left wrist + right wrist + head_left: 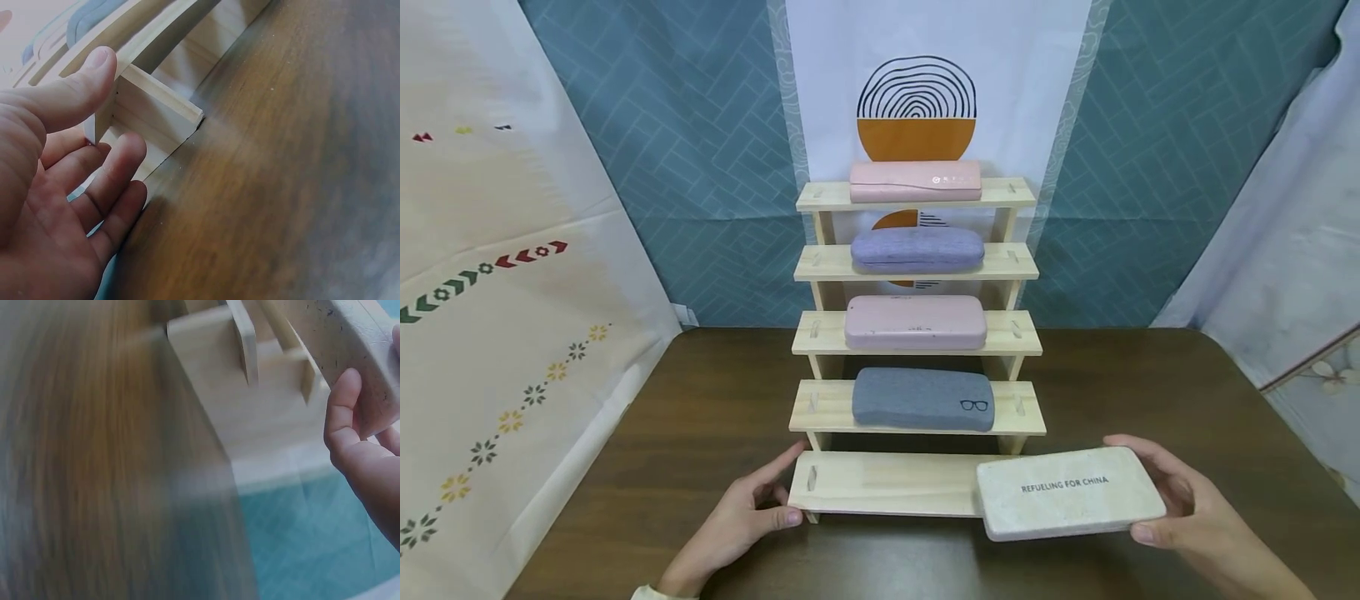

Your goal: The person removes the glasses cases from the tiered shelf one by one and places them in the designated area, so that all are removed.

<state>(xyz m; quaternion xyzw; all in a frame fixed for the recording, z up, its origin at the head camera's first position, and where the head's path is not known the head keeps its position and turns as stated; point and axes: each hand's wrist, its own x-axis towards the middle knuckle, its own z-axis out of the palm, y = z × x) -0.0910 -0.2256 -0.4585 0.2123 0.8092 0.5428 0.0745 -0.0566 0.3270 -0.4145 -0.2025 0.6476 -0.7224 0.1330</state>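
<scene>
A white glasses case (1071, 493) printed "REFUELING FOR CHINA" is held by its right end in my right hand (1187, 508), tilted slightly. Its left end overlaps the right part of the lowest step of a stepped wooden stand (895, 483). At that step's left end, my left hand (733, 521) grips it, thumb at the front corner and index finger towards the back. In the left wrist view the thumb (94, 75) lies against the wood and the other fingers curl beside it. The right wrist view shows fingers round the case (369, 362).
Each higher step bears one glasses case: grey-blue (917, 400), pink (916, 322), purple (917, 250), and light pink (915, 182) on top. The stand rests on a dark brown table (715, 400). Patterned cloths (700, 167) hang behind and at both sides.
</scene>
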